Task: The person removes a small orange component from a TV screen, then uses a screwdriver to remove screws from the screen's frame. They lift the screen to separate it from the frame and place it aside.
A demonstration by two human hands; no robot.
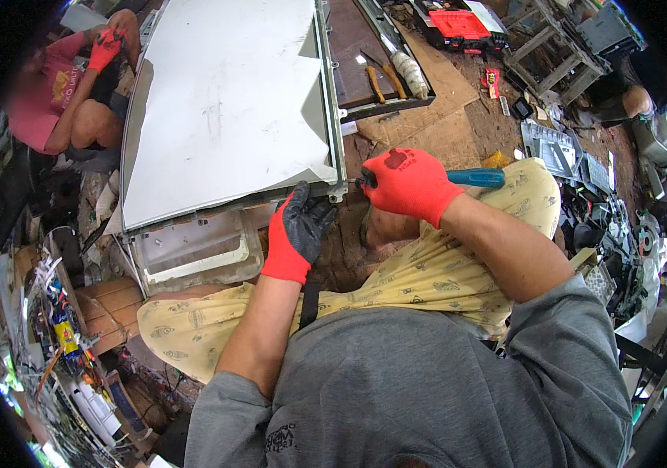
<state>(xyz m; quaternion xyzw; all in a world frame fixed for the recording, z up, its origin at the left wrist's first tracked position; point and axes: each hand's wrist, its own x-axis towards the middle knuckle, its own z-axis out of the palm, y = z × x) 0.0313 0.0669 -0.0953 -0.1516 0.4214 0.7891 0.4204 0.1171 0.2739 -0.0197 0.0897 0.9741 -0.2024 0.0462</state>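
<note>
A large flat screen panel (224, 101) with a white sheet and a metal frame lies before me. My left hand (294, 234), in a red glove with black palm and fingers, holds its near edge by the right corner. The thumb is up at the rim and the fingers are beside it. My right hand (407, 185), also in a red glove, is closed at that corner. A screwdriver's blue handle (478, 178) sticks out past the wrist, and a thin shaft shows between fingertips and frame. Its middle is hidden by the hand.
Yellow-handled pliers (384, 82) and a white wrapped roll (409, 74) lie on a dark panel at the right. Beyond stands a red and black toolbox (460, 27). Another person (64, 97) with red gloves crouches at far left. Scrap parts (583, 199) litter the right side.
</note>
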